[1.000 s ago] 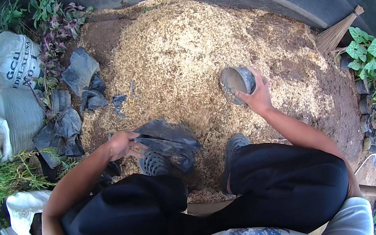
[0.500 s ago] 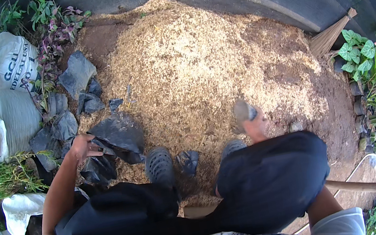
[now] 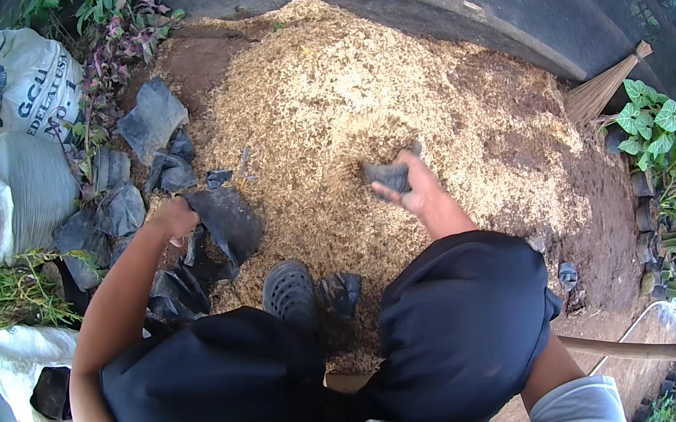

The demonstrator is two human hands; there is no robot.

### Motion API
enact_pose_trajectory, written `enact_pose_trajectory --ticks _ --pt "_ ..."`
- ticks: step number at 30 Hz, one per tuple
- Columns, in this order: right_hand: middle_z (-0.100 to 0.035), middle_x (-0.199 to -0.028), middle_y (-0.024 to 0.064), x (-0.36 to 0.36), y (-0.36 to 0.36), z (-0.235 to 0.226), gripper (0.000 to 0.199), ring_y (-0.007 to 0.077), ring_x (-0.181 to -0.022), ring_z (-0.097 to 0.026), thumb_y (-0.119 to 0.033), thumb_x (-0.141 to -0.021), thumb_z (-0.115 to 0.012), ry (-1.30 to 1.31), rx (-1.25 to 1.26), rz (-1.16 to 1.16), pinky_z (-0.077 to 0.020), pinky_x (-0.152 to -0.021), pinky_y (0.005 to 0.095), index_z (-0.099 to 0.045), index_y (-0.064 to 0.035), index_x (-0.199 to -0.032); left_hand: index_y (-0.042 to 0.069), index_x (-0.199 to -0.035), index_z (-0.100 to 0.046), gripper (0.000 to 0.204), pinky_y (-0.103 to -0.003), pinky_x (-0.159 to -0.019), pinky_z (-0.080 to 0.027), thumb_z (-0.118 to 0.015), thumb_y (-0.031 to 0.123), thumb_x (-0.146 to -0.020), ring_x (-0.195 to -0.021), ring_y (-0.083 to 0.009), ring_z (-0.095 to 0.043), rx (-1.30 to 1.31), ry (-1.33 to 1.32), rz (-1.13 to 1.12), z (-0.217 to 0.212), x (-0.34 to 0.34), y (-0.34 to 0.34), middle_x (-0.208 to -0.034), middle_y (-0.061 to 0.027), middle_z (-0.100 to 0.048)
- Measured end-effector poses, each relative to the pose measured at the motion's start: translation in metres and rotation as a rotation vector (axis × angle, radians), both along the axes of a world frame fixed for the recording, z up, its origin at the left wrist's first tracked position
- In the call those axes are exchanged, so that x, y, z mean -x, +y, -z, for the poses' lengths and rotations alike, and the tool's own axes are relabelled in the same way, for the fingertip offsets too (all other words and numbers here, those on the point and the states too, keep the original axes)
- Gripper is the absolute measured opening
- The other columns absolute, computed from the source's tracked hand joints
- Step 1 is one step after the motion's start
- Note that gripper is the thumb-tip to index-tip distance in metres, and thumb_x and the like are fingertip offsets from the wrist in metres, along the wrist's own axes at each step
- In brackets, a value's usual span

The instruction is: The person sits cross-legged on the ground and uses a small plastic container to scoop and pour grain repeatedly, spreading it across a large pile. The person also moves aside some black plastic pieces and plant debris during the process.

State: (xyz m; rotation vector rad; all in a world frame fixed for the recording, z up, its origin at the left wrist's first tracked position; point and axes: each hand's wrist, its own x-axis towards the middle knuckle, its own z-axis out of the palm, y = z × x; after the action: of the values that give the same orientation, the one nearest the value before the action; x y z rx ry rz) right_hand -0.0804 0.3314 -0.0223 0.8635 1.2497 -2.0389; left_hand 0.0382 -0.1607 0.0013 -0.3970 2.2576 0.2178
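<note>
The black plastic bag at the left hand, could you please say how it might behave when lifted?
The black plastic bag is probably floppy: it looks bent and folded below the left hand. Its thin, sheet-like look suggests it's light for its size.

The ground [image 3: 607,222] is brown soil, bare along the right side and covered across the middle by a broad, spread-out heap of loose tan flakes [image 3: 334,85]. At the heap's left edge lie crumpled black plastic pieces [image 3: 150,120], with bulging white sacks [image 3: 41,191] just beyond them. Near the person's feet, a grey clog [image 3: 287,290] rests beside a crumpled dark bag [image 3: 341,292], and a small dark scrap [image 3: 568,275] lies farther right.
</note>
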Motion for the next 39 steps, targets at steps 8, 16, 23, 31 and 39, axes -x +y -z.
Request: enact_pose_trajectory --ticks 8,16,23,31,39 --pt "-0.064 -0.116 0.0199 0.045 0.015 -0.115 0.066 0.0336 -0.101 -0.075 -0.014 -0.097 -0.074 0.489 -0.373 -0.291 -0.0723 -0.074 0.0499 -0.039 -0.0077 -0.154 -0.009 -0.121 -0.075 0.07 -0.052 -0.091 -0.062 -0.083 0.053 -0.091 -0.106 -0.0416 -0.078 0.092 -0.06 0.099 -0.129 0.042 0.037 -0.125 -0.029 -0.076" --pt "-0.03 -0.156 0.0237 0.104 -0.042 -0.236 0.108 0.0447 -0.142 -0.044 -0.033 -0.079 -0.098 0.944 -1.327 -0.559 -0.0457 -0.122 0.0572 -0.038 -0.0188 -0.167 0.005 -0.134 -0.07 0.064 -0.05 -0.113 -0.051 -0.065 0.061 -0.103 -0.133 -0.0386 -0.065 -0.191 0.364 0.582 -0.189 0.14 0.149 -0.142 -0.0216 -0.068" --pt "-0.025 -0.157 0.0257 0.132 -0.039 -0.204 0.111 0.0501 -0.142 -0.043 -0.039 -0.076 -0.1 1.335 -1.479 -0.359 -0.0429 -0.124 0.0616 -0.037 -0.0248 -0.166 0.0 -0.167 -0.033 0.092 -0.061 -0.132 -0.027 -0.06 0.062 -0.104 -0.163 -0.0433 -0.028 -0.228 0.391 -0.329 -0.075 0.166 0.239 -0.174 -0.029 -0.027" --pt "-0.023 -0.157 0.0292 0.178 0.055 -0.077 0.108 0.0533 -0.144 -0.039 -0.015 -0.078 -0.093 1.005 -1.608 -0.413 -0.0432 -0.12 0.061 -0.033 -0.03 -0.166 -0.001 -0.173 -0.009 0.121 -0.064 -0.131 -0.025 -0.071 0.068 -0.095 -0.161 -0.0553 -0.017 -0.372 0.781 -1.09 0.062 0.063 0.307 -0.174 -0.0381 -0.01" --pt "-0.019 -0.155 0.0294 0.133 0.064 -0.001 0.104 0.0543 -0.139 -0.036 0.004 -0.079 -0.075 0.758 -1.376 -0.486 -0.043 -0.114 0.0632 -0.028 -0.032 -0.165 -0.002 -0.172 0.0 0.136 -0.058 -0.133 -0.024 -0.083 0.063 -0.087 -0.16 -0.0525 -0.023 -0.644 0.64 -1.408 0.068 0.099 0.33 -0.175 -0.0371 -0.012"
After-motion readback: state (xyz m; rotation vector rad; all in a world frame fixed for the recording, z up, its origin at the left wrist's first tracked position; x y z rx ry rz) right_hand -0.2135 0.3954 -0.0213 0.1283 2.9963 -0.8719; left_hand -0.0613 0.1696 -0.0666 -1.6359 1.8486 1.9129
